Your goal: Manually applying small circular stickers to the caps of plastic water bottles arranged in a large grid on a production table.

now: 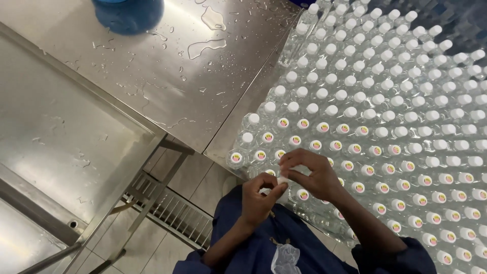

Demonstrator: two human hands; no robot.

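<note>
A dense field of clear plastic bottles with white caps fills the right half of the view. The nearer rows carry round pink-and-yellow stickers on their caps; the farther rows have plain white caps. My left hand and my right hand meet over the near edge of the bottles, pinching a small white piece between their fingertips, right above a bottle cap. I cannot tell whether it is a sticker or a strip. Dark blue sleeves cover both arms.
A wet stainless steel table lies to the left, with puddles and a blue container at its far edge. A lower steel surface sits at the left. Tiled floor with a metal drain grate shows below.
</note>
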